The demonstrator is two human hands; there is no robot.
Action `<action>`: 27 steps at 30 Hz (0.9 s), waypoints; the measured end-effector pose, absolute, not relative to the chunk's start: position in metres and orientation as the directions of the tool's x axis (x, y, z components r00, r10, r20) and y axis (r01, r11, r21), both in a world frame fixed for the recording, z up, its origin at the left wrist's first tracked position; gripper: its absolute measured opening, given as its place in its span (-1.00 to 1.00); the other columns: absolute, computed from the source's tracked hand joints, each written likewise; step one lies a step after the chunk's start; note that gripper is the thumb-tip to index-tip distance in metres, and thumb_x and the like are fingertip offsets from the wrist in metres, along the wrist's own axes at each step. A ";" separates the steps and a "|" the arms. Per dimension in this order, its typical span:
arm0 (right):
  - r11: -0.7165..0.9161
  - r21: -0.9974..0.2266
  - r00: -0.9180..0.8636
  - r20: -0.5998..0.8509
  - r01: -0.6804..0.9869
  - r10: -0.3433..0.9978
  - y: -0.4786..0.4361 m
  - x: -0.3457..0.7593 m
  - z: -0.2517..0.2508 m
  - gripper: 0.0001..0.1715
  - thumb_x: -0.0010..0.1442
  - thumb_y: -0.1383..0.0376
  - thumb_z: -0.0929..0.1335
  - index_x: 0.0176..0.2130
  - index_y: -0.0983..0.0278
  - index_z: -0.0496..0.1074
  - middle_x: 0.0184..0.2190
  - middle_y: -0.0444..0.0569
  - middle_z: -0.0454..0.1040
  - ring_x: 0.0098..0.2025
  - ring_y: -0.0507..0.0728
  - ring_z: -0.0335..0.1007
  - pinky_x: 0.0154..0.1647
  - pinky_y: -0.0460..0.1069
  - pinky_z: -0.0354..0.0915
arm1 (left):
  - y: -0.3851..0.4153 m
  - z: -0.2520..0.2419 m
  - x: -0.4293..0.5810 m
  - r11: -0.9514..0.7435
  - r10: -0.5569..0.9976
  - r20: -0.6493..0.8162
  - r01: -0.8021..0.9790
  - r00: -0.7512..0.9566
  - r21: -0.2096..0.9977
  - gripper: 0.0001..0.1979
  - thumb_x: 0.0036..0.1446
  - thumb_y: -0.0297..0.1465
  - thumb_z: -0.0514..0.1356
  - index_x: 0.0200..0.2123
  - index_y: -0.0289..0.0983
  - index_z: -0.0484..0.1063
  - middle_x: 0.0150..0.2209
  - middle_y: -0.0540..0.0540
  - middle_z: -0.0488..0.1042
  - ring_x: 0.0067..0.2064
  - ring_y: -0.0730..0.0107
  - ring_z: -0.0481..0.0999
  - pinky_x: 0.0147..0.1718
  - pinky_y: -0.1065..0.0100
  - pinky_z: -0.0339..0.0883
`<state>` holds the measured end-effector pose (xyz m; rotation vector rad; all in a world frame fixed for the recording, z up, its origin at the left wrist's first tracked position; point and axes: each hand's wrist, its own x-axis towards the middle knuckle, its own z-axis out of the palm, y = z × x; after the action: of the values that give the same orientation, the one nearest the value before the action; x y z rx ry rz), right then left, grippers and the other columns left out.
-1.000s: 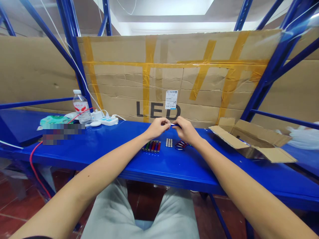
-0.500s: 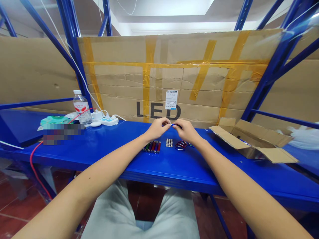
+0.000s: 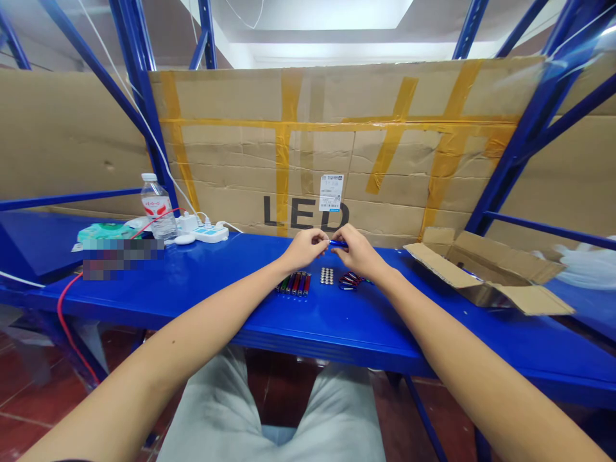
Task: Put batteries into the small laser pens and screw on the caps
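A slim blue mini flashlight (image 3: 338, 244) is held level above the table between my two hands. My right hand (image 3: 357, 252) is closed round its body. At its left end, my left hand (image 3: 305, 248) pinches the small silvery tip, most of which the fingers hide. Below my left hand lies a row of coloured flashlight tubes (image 3: 298, 283), red, purple and green, partly covered by the forearm. Small silver button cells (image 3: 326, 276) sit in neat rows between the hands. Under my right hand is a cluster of red and blue carabiner clips (image 3: 349, 281).
An open cardboard box (image 3: 474, 273) stands to the right on the blue table (image 3: 308, 327). At the left are a water bottle (image 3: 157, 208), a power strip (image 3: 210, 233), a green-white packet (image 3: 106, 232) and a red cable (image 3: 65, 301). Large cardboard (image 3: 231, 160) forms the back wall.
My right hand has shifted its fingers, rising slightly and turning, so more of the blue flashlight shows. My left hand stays almost in place at the tip.
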<state>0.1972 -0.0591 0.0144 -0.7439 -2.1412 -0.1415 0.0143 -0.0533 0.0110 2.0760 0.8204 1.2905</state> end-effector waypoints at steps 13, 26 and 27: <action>0.851 -0.177 -0.448 0.787 0.495 0.425 -0.070 0.196 0.024 -0.86 0.12 0.37 0.35 -0.45 0.23 0.31 -0.47 -0.06 0.31 -0.38 0.13 0.27 -0.33 0.02 0.19 | -0.060 0.021 0.012 -0.666 0.695 0.564 0.103 0.446 0.739 -0.89 0.10 -0.41 0.19 -0.40 -0.36 0.40 -0.55 0.00 0.41 -0.49 0.52 0.42 -0.44 0.43 0.31; 0.728 -0.470 -0.358 0.653 0.499 0.667 -0.066 0.196 0.023 -0.85 0.06 0.27 0.35 -0.50 0.29 0.39 -0.53 -0.06 0.44 -0.45 0.09 0.29 -0.39 -0.01 0.19 | -0.066 0.022 0.014 -0.788 0.615 0.655 0.337 0.439 0.515 -0.89 0.11 -0.42 0.14 -0.38 -0.33 0.44 -0.51 0.02 0.41 -0.45 0.49 0.31 -0.42 0.41 0.16; 0.719 -0.489 -0.362 0.636 0.494 0.681 -0.066 0.196 0.024 -0.84 0.05 0.26 0.35 -0.50 0.30 0.40 -0.54 -0.07 0.43 -0.46 0.08 0.28 -0.40 -0.02 0.18 | -0.067 0.022 0.014 -0.797 0.604 0.662 0.347 0.444 0.494 -0.89 0.12 -0.43 0.14 -0.37 -0.33 0.44 -0.50 0.02 0.42 -0.45 0.49 0.30 -0.42 0.41 0.15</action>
<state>0.1962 -0.0663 0.0237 -0.8937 -2.0359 0.2677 0.0135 -0.0666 0.0216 2.4136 0.8184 1.2810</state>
